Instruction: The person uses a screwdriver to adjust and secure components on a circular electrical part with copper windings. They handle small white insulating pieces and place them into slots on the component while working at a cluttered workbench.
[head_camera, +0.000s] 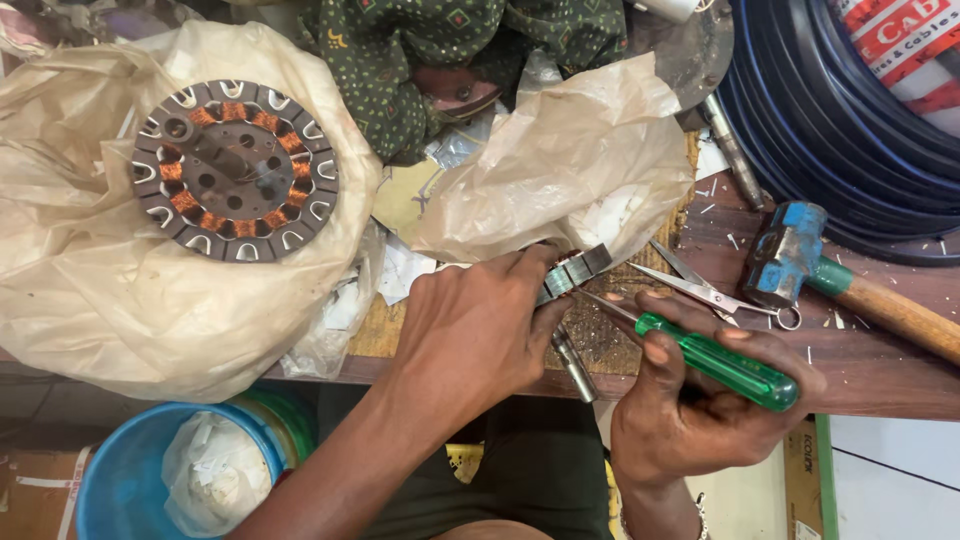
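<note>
Steel laminations (572, 271) sit pinched in the left hand (470, 330). The right hand (700, 400) grips a translucent green-handled screwdriver (715, 360) over the scuffed wooden surface (880, 370).

This is a small electrical repair workshop. A worn wooden workbench (880, 370) is littered with metal shavings and paper scraps. A fan stator (235, 170) with copper windings lies on a crumpled plastic bag (80, 290). A blue-headed hammer (800, 262), scissors (700, 285) and a green-handled screwdriver (715, 362) sit among the clutter, with coils of dark cable (830, 120) stacked at the bench's edge and a blue bucket (125, 470) below.
</note>
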